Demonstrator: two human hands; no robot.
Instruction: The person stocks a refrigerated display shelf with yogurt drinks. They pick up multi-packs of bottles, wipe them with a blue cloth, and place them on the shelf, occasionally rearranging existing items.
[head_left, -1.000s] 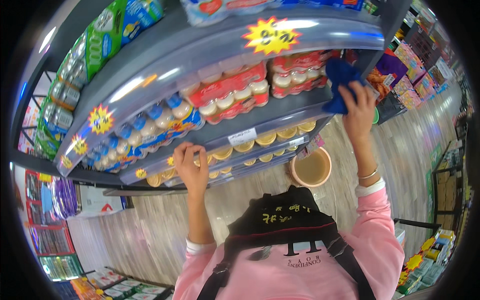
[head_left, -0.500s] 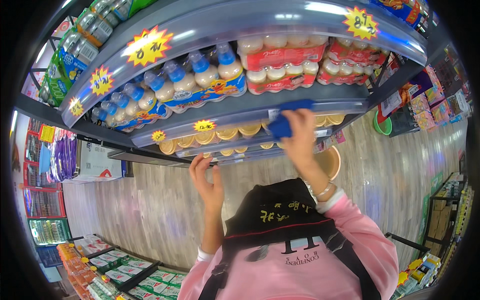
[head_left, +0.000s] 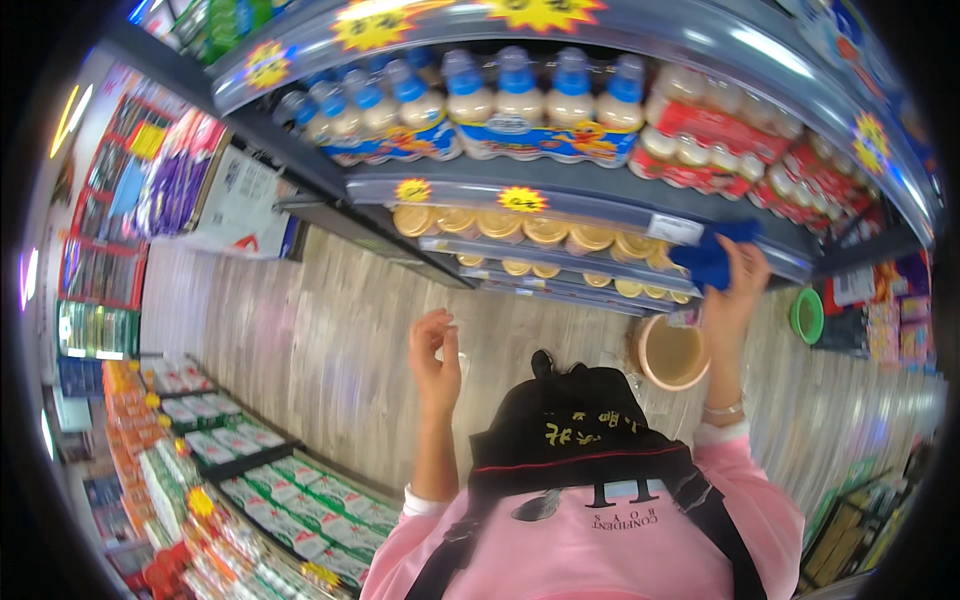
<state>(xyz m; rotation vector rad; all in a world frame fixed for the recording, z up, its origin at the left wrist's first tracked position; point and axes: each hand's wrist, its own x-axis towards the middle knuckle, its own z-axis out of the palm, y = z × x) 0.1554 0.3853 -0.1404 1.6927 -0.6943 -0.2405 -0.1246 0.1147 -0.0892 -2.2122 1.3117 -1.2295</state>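
My right hand (head_left: 738,290) grips a blue cloth (head_left: 712,258) and presses it against the front edge strip (head_left: 590,202) of a store shelf, near its right end. A white label (head_left: 676,229) sits on the strip just left of the cloth. On that shelf stand packs of blue-capped bottles (head_left: 517,105) and red-wrapped packs of small bottles (head_left: 700,140). Below are gold-lidded containers (head_left: 545,228). My left hand (head_left: 434,362) hangs over the floor, its fingers loosely bent with nothing in them, apart from the shelf.
A pinkish bucket (head_left: 650,372) of cloudy liquid stands on the floor beside my right forearm. Farther right is a green basket (head_left: 806,316). White-and-green boxes (head_left: 300,490) fill a low shelf at lower left; a white carton (head_left: 240,205) stands at left.
My right hand has slid the blue cloth rightward along the shelf edge. My left hand has come away from the lower shelf edge. The whole view has shifted.
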